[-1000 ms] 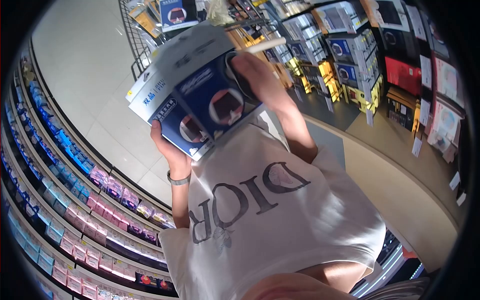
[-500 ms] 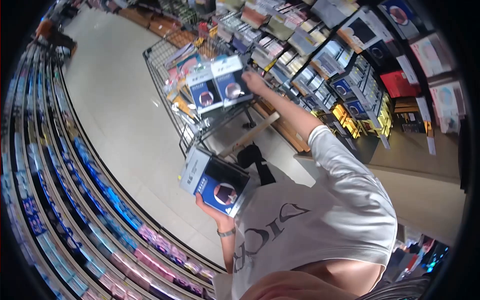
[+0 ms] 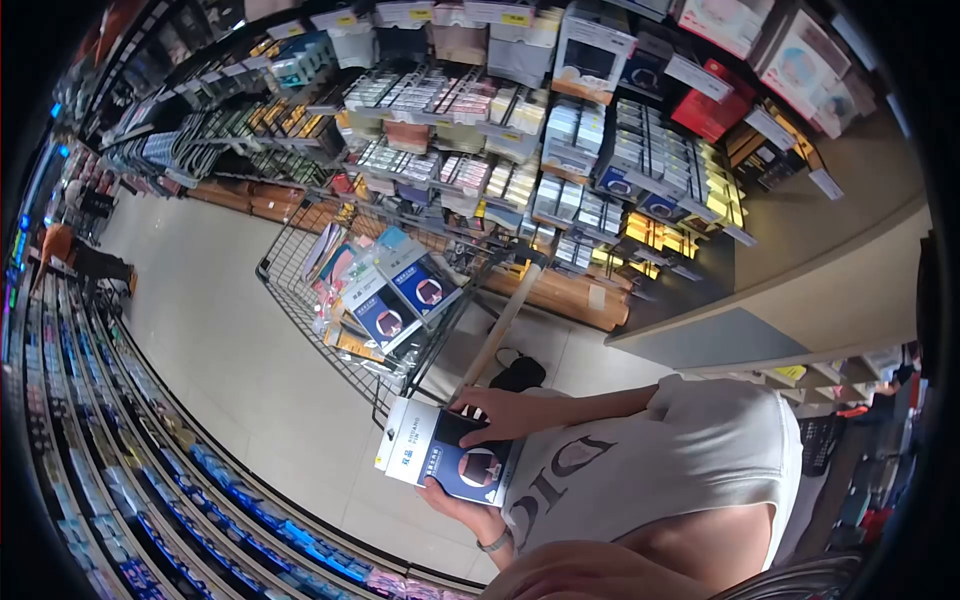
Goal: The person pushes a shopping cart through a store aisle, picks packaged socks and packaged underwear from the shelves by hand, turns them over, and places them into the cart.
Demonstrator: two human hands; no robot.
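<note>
A flat white-and-blue underwear pack [image 3: 485, 468], with a picture of dark briefs on its front, is held close before my white shirt. My left hand [image 3: 465, 508], with a band on its wrist, grips it by the lower edge, thumb on the front. My right hand [image 3: 490, 415] rests at the pack's upper edge, fingers bent over its dark part. Whether more packs lie beneath is hidden. Two similar packs lie in the wire shopping cart [image 3: 330, 358] in front of me: a left one [image 3: 383, 315] and a right one [image 3: 425, 280].
Other wrapped goods [image 3: 335, 260] lie in the cart, whose handle bar [image 3: 505, 320] reaches toward me. Shelves of packaged goods [image 3: 440, 95] rise ahead and to the right. Along the left runs a long stepped display [image 3: 170, 480]. A distant person [image 3: 75, 255] stands at the far left of the aisle.
My right hand has left the packs at the cart and come back to the pack in my left hand. Those two packs now lie in the cart. My view has turned right.
</note>
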